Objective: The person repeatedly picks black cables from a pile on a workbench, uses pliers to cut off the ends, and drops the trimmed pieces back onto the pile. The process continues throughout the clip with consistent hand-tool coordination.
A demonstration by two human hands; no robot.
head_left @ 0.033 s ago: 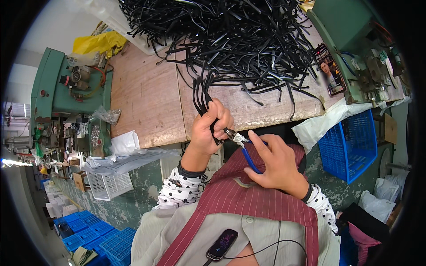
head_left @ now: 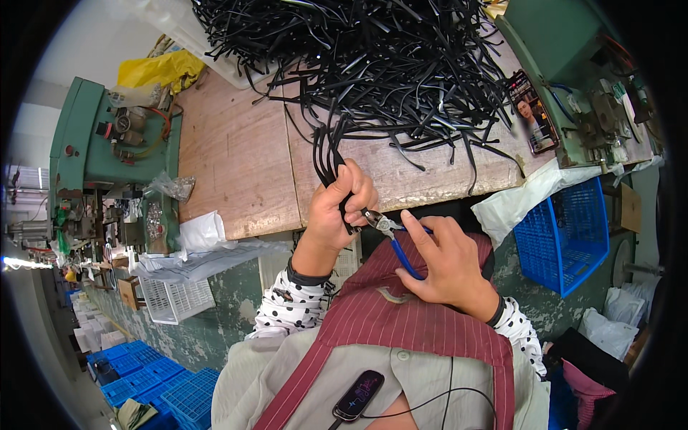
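My left hand (head_left: 340, 204) is closed round a small bunch of thin black eyeglass temples (head_left: 326, 158). Their curved ends fan out above the fist, and their other ends poke out below it. Blue-handled nippers (head_left: 403, 252) are gripped in my right hand (head_left: 448, 265), one handle partly hidden by the fingers. The metal jaws sit right beside the left fingers, at the bunch; whether they are biting on a piece is too small to tell. Beyond my hands, a large heap of similar black temples (head_left: 387, 79) covers the far part of the wooden table (head_left: 236, 158).
Green machines (head_left: 82, 136) flank the table at left and right. A phone (head_left: 532, 115) leans by the right machine. Below the table edge are a blue crate (head_left: 562, 240) on the right and a white crate (head_left: 179, 297) on the left. White sacking (head_left: 512, 201) hangs over the edge.
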